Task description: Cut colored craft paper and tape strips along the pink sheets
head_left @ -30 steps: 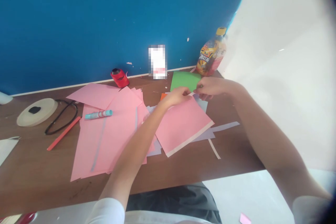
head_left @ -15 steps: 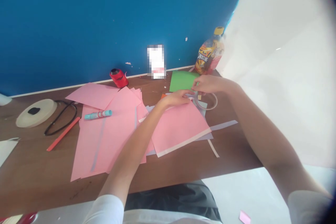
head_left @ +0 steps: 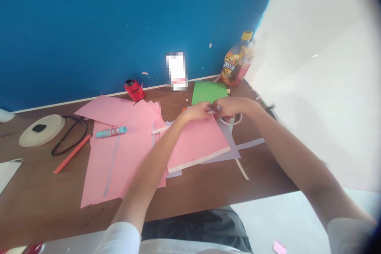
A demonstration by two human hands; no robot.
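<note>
Head view looks down, seemingly near left hand (head_left: 195, 112).

Bright, flat light burns out the white wall (head_left: 309, 67) on the right and casts only faint shadows. The left hand (head_left: 195, 112) and right hand (head_left: 235, 106) look sharp; the frame's right corners darken, and a pixelated patch (head_left: 176, 70) blurs the back edge of the table (head_left: 44, 190).

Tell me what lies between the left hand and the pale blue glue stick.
In the head view, overlapping pink paper sheets and a thin white paper strip lie between the left hand and the pale blue glue stick.
</note>
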